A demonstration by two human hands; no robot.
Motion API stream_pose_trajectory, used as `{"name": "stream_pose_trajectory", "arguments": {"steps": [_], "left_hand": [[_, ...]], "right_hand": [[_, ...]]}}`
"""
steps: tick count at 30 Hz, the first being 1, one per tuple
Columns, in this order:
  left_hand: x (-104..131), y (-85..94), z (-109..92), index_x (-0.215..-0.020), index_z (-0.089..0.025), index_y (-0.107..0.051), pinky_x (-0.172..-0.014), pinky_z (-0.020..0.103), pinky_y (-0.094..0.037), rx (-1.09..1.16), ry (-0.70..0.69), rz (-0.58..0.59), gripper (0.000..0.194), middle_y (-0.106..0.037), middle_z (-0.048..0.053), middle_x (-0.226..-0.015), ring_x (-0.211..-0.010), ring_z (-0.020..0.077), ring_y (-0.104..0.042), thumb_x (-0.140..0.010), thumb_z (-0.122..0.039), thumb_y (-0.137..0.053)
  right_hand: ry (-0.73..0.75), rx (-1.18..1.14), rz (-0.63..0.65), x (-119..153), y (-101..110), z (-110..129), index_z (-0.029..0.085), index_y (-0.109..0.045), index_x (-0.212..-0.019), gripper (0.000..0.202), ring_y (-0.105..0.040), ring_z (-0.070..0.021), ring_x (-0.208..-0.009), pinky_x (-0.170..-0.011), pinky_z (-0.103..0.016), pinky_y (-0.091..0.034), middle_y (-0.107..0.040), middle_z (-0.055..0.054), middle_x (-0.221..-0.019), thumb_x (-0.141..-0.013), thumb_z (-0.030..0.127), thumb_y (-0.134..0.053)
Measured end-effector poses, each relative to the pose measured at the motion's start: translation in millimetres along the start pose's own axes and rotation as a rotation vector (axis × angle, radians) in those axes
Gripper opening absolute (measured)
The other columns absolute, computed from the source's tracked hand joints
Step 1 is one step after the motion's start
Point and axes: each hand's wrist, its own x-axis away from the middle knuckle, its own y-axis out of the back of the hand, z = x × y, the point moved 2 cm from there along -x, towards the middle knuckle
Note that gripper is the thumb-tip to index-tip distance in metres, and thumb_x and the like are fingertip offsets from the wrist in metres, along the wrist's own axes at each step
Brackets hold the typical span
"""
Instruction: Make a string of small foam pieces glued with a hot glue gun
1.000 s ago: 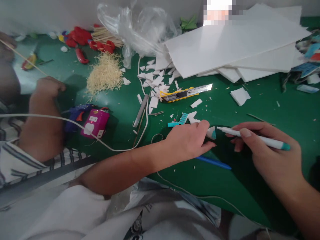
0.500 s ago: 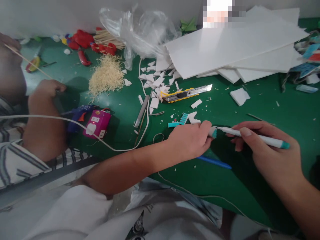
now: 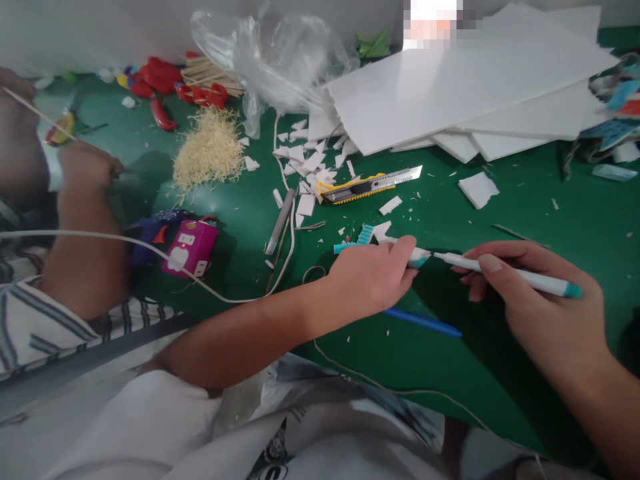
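Observation:
Between the fingers of my left hand (image 3: pixel 373 277) is a small white foam piece (image 3: pixel 419 257) with a teal-coloured edge; my fingers hide most of it. My right hand (image 3: pixel 540 283) is closed around a white marker pen (image 3: pixel 530 279) with a teal end. Its dark tip points left, at the foam piece or just short of it. Just beyond my left hand lie a teal striped piece (image 3: pixel 365 235) and a white foam scrap (image 3: pixel 383 231). A blue pen (image 3: pixel 425 322) rests on the table, partly under my left hand.
A yellow utility knife (image 3: pixel 370 187) lies blade out beyond my hands, by white foam scraps (image 3: pixel 313 160). White foam sheets (image 3: pixel 465 87) are stacked behind. At left are a pink power adapter (image 3: pixel 191 248) with a white cable, wood shavings (image 3: pixel 209 147) and a co-worker's arm (image 3: pixel 90 227).
My left hand has shifted slightly left with the foam piece, which is turned so more of its white face shows. My right hand holds the marker almost still. The co-worker's hand moved slightly left.

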Motion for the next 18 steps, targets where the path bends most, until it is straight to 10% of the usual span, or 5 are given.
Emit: {"name": "stream_pose_trajectory", "arguments": {"steps": [18], "left_hand": [[1.9,-4.0,4.9,-0.133,-0.019,-0.049,-0.065,0.031,-0.052,0.058,0.009,-0.028,0.035,-0.076,0.007,-0.104,-0.09,0.0249,-0.075,-0.102,-0.035,-0.051]], "right_hand": [[-0.009,0.027,0.061,-0.7,1.2,-2.0,0.028,-0.073,-0.072,0.015,-0.056,-0.0161,-0.047,-0.045,-0.03,-0.046,-0.063,0.001,-0.053,-0.075,0.042,-0.07]]}}
